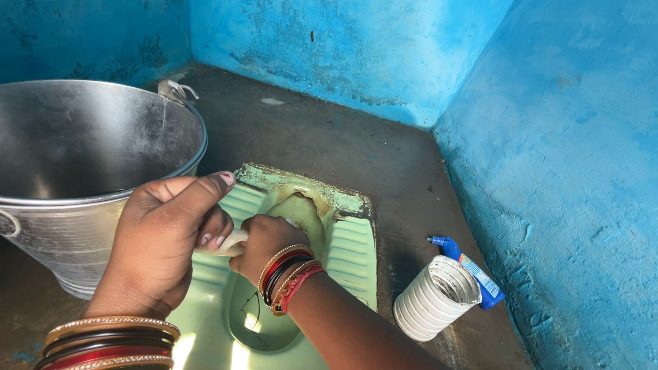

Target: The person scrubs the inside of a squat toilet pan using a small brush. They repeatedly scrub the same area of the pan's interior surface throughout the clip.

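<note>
Both fists grip one pale handle lying crosswise over the green pan, left hand near the bucket, right hand nearer the stained bowl ahead.

Single head view, steeply downward and close over the squat pan, facing a blue corner.

One bucket, one ribbed holder, one blue bottle, two hands
</note>
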